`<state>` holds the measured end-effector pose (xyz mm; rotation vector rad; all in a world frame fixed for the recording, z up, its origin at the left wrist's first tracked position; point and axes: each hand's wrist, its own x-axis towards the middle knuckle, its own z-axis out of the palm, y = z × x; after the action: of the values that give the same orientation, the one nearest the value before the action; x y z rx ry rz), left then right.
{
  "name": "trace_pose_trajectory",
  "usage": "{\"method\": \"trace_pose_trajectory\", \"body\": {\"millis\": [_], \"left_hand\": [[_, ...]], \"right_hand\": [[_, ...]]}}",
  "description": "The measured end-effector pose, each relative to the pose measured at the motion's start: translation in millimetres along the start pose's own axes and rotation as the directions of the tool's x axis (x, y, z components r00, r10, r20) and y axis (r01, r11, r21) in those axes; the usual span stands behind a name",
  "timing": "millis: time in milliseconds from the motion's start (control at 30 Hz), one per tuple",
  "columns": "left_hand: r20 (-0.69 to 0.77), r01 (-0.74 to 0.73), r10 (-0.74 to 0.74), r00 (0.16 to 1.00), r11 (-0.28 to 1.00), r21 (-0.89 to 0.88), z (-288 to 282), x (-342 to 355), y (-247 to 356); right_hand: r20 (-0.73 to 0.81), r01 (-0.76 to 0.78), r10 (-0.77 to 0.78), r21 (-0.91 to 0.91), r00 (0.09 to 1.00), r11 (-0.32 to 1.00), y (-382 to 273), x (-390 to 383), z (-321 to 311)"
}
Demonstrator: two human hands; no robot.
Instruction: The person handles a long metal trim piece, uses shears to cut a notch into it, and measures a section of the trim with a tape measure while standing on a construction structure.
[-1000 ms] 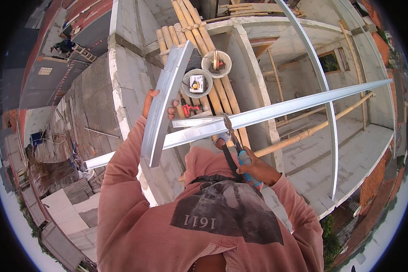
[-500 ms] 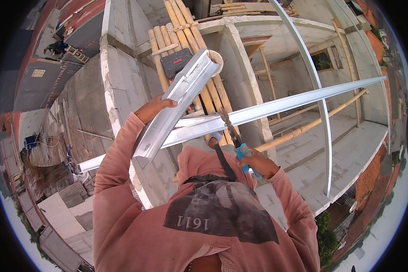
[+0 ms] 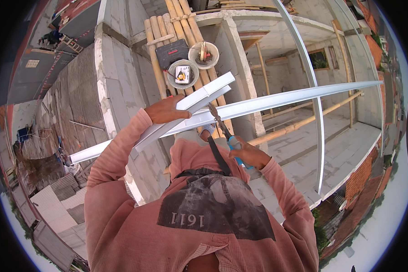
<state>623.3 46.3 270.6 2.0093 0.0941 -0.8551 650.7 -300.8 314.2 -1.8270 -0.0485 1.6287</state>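
Observation:
My left hand (image 3: pixel 167 110) is closed round a short silver metal channel (image 3: pixel 213 87), holding it at a slant with its far end up to the right. My right hand (image 3: pixel 251 155) grips a pair of tin snips (image 3: pixel 225 130) by the blue handles. The dark jaws point up and away, close to the lower edge of the short channel; whether they touch it I cannot tell. Behind both hands runs a long silver channel (image 3: pixel 276 102), crossing from lower left to upper right.
Bamboo poles (image 3: pixel 148 31) form a walkway, bearing a black case (image 3: pixel 171 51), a bucket (image 3: pixel 171 80) holding a small box, and another bucket (image 3: pixel 193 55) with tools. Block walls (image 3: pixel 242 59) drop away beside it. A curved upright channel (image 3: pixel 319 140) stands right. A person (image 3: pixel 52 37) is far left.
My left hand has tilted the short channel flatter and moved it right and nearer the snips. The two buckets behind it now show. My right hand keeps hold of the snips, slightly further left.

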Motion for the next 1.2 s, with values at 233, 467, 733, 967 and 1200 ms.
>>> {"method": "trace_pose_trajectory", "body": {"millis": [233, 467, 733, 967, 1200], "left_hand": [[0.061, 0.024, -0.025, 0.998, 0.999, 0.022, 6, -3, 16], [0.063, -0.008, 0.005, 0.998, 0.999, 0.051, 21, 1, 11], [0.173, -0.031, 0.035, 0.984, 0.999, -0.025, 22, -10, 12], [0.187, 0.016, -0.019, 0.982, 1.000, 0.018, 40, -13, 12], [0.171, -0.023, 0.029, 0.985, 0.999, -0.036, 52, -9, 0]], "right_hand": [[0.029, 0.005, -0.002, -0.089, 1.000, 0.996, 0, 3, -4], [0.186, 0.054, -0.024, -0.160, 0.982, 0.986, -2, 8, 0], [0.100, 0.004, 0.010, -0.147, 0.995, 0.989, 12, 7, 2], [-0.045, -0.034, 0.028, -0.151, 0.999, 0.988, 37, 8, 23], [-0.188, -0.059, 0.027, -0.166, 0.982, 0.984, 57, 14, 25]]}}
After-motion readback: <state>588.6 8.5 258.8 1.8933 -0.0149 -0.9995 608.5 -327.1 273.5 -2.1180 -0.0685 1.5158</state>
